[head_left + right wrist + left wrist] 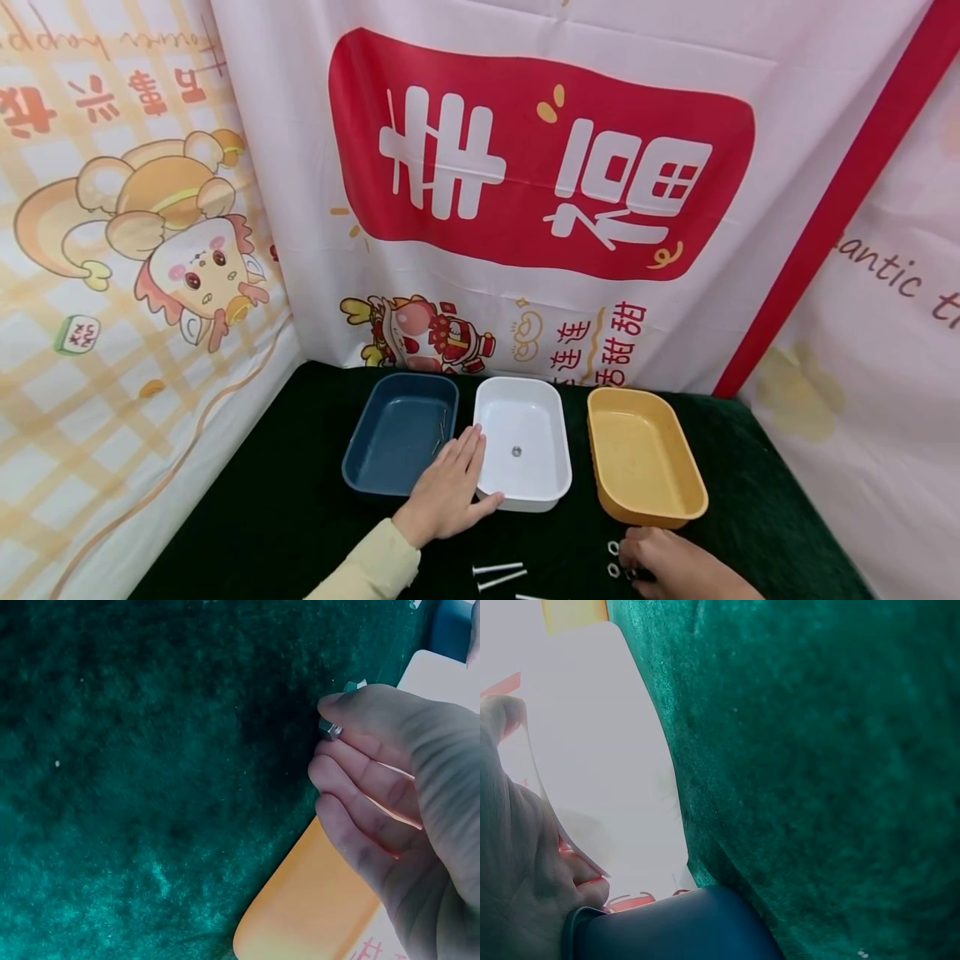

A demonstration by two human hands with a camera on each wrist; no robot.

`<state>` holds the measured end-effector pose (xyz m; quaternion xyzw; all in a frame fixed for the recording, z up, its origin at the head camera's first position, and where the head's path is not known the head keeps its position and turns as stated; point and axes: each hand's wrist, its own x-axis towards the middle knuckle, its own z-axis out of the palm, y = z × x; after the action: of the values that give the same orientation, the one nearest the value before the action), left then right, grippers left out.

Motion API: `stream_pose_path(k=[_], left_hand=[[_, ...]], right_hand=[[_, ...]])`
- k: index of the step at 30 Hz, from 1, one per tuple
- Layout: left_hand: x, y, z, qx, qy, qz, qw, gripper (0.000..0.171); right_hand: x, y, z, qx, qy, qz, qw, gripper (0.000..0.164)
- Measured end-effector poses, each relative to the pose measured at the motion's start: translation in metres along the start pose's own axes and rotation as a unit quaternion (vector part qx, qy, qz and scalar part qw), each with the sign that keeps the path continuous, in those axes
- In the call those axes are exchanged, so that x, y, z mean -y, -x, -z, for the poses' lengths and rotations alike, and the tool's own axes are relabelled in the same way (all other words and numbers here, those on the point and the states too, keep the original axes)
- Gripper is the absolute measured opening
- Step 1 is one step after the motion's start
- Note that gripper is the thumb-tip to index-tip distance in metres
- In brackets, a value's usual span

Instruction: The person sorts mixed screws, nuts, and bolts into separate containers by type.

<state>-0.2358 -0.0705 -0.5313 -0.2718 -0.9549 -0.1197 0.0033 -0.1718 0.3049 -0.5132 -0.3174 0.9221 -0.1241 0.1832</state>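
Close by the near end of the yellow tray (648,450), my right hand (671,562) is pinching a metal nut (328,730) between thumb and curled fingers. Loose nuts (613,547) are lying just beside those fingers on the dark green cloth (300,475). My left hand (450,492) is holding nothing; its fingers are lying nearly straight against the left side of the white tray (536,425), the thumb reaching toward the tray's near end. On that arm I am wearing a pale yellow sleeve (371,567). One more nut (517,452) is sitting inside the white tray. Between my hands, nearer to me, silvery bolts (498,569) are lying on the cloth. Left of the white tray, the blue tray (390,433) is holding a few thin metal pieces (442,425) along its right side. Behind the trays, a pale curtain (300,167) is showing a big red panel (517,142) with white characters.
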Motion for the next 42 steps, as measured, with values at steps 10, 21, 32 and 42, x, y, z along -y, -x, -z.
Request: stream_pose_path(k=[10, 21, 32, 42], left_hand=[[0.0, -0.002, 0.0, 0.004, -0.001, 0.004, 1.0, 0.095], [0.001, -0.003, -0.001, 0.008, -0.006, 0.006, 0.9999, 0.096], [0.001, -0.002, 0.0, 0.002, -0.008, 0.002, 1.0, 0.095], [0.0, -0.001, 0.001, 0.006, 0.004, 0.002, 1.0, 0.095]], right_hand=[[-0.002, 0.0, 0.0, 0.018, -0.03, -0.025, 0.999, 0.018], [0.007, 0.005, 0.005, 0.04, -0.077, -0.043, 0.995, 0.02], [0.026, 0.0, 0.03, 0.037, -0.032, -0.015, 0.999, 0.021], [0.042, -0.019, 0.064, 0.034, 0.024, 0.013, 0.999, 0.019]])
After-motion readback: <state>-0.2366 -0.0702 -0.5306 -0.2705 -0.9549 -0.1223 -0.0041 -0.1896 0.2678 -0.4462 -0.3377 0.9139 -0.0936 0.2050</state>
